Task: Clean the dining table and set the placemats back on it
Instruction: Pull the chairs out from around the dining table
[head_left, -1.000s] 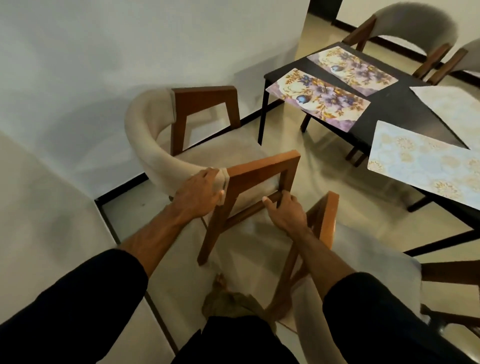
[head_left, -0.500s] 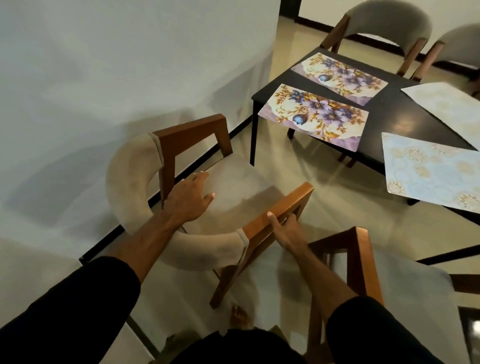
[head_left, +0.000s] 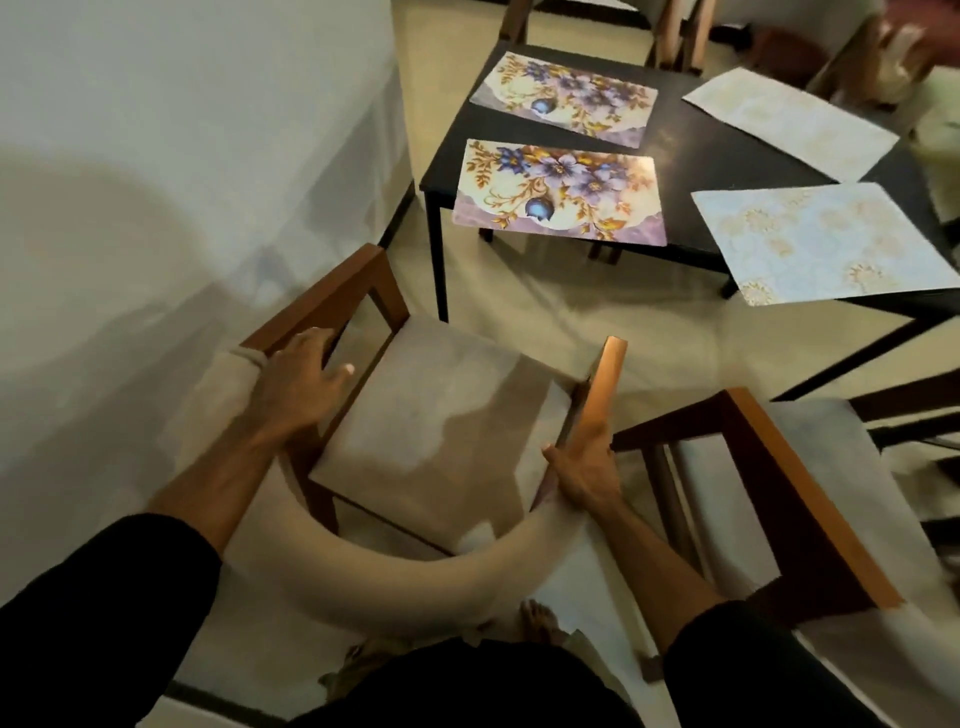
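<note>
Beyond both hands gripping the chair, placemats cover the table.

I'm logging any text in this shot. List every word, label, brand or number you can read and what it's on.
None: no words, labels, brands or numbers show.
The floral placemats and pale patterned placemats on the dining table carry only flower designs.
The chair held by both hands bears no label.

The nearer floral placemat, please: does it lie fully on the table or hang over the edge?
Overhanging: the nearer floral placemat lies flat, its near edge past the table rim.
</note>
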